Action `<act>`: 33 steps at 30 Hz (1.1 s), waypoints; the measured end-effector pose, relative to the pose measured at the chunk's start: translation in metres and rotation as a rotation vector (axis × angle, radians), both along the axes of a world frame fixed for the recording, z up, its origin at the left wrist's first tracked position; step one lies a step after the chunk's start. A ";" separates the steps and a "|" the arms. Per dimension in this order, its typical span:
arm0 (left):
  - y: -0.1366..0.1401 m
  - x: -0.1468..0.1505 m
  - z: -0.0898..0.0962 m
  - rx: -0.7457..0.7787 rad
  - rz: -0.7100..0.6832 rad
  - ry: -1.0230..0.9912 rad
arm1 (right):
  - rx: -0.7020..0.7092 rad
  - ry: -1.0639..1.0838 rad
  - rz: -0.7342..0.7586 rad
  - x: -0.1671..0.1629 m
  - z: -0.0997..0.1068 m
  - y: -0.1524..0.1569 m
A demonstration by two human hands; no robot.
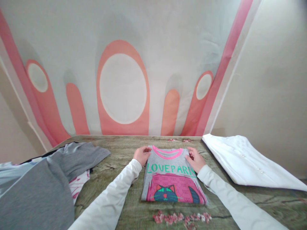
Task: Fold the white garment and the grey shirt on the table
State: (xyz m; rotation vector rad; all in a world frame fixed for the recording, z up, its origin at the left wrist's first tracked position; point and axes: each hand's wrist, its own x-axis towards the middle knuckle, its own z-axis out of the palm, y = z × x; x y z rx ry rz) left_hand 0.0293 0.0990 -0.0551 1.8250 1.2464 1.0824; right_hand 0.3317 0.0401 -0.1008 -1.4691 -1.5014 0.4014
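Note:
A folded grey T-shirt point(165, 159) with a pink neckband lies on the wooden-patterned table point(112, 195) in front of me. It has green lettering reading "LOVE PARIS" and a cat on a pink panel. My left hand point(143, 155) is closed at the shirt's upper left corner, thumb and fingers pinching the edge. Across the collar, my right hand point(196, 159) grips the upper right corner in the same way. The shirt's lower edge rests flat, folded under.
At the left, a grey garment point(48, 182) is spread over other clothes, one of them a white and pink printed piece point(80, 183). Folded white clothing point(249, 163) lies at the right. A backdrop with coral shapes point(122, 127) rises behind the table.

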 end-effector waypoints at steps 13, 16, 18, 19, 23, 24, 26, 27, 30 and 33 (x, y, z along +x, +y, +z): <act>0.005 -0.004 -0.005 -0.555 -0.355 -0.502 | -0.039 -0.086 0.053 0.002 0.008 -0.005; 0.006 -0.005 -0.007 -0.566 -0.345 -0.504 | -0.031 -0.087 0.027 0.001 0.009 -0.005; 0.006 -0.005 -0.009 -0.565 -0.348 -0.511 | -0.034 -0.098 0.024 0.000 0.008 -0.005; 0.006 -0.005 -0.009 -0.564 -0.350 -0.517 | -0.035 -0.109 0.024 0.000 0.008 -0.005; 0.003 -0.004 -0.009 -0.517 -0.332 -0.506 | -0.028 -0.150 0.016 0.002 0.005 -0.004; 0.002 -0.004 -0.009 -0.497 -0.320 -0.480 | -0.026 -0.155 0.015 0.003 0.004 -0.003; 0.000 -0.003 -0.008 -0.465 -0.295 -0.423 | -0.024 -0.163 0.009 0.004 0.001 -0.002; -0.001 -0.003 -0.007 -0.456 -0.282 -0.398 | -0.023 -0.165 0.006 0.005 -0.001 -0.002; -0.004 -0.002 -0.004 -0.441 -0.242 -0.331 | -0.021 -0.158 0.017 0.007 -0.004 0.000; -0.007 -0.001 -0.001 -0.394 -0.192 -0.242 | -0.014 -0.134 0.026 0.008 -0.007 0.002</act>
